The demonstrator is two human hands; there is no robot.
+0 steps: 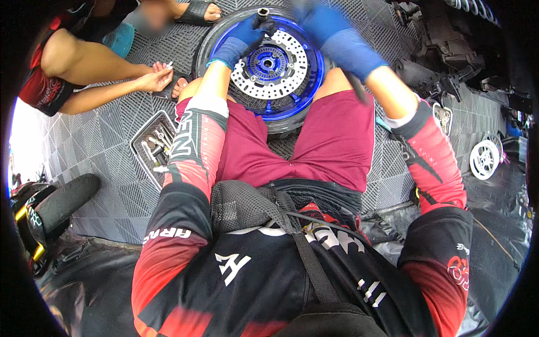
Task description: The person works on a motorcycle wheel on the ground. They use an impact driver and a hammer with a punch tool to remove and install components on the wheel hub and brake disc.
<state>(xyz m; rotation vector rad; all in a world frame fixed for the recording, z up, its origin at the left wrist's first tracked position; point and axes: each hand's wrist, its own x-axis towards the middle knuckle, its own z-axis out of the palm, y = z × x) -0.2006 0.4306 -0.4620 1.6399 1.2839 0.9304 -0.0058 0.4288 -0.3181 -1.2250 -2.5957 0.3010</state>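
Seated on grey patterned floor tiles (106, 140), knees apart, blue-rimmed motorcycle wheel (281, 106) lying flat between the legs at upper centre of frame. Perforated brake disc (292, 56) faces up, blue hub in its middle.

Left hand (241, 36), blue glove, closed around a dark tool handle topped by a metal socket (263, 12), at the far rim of the wheel. Right hand (325, 25), blue glove, blurred at top centre just right of the socket; fingers curled, but cannot tell whether it grips anything. A dark bar (356, 87) shows along the right forearm.

Around: open tool tray (154, 149) with small metal pieces, left of the left thigh. Upper left, another person's bare forearms reach in, their hands (157, 76) pinching a small white item close to the wheel's left edge. Dark machine parts (443, 67) crowd the upper right; a small white wheel (484, 159) at far right. Black tyre (62, 202) at lower left.

Maroon shorts and both knees cover the near part of the wheel.
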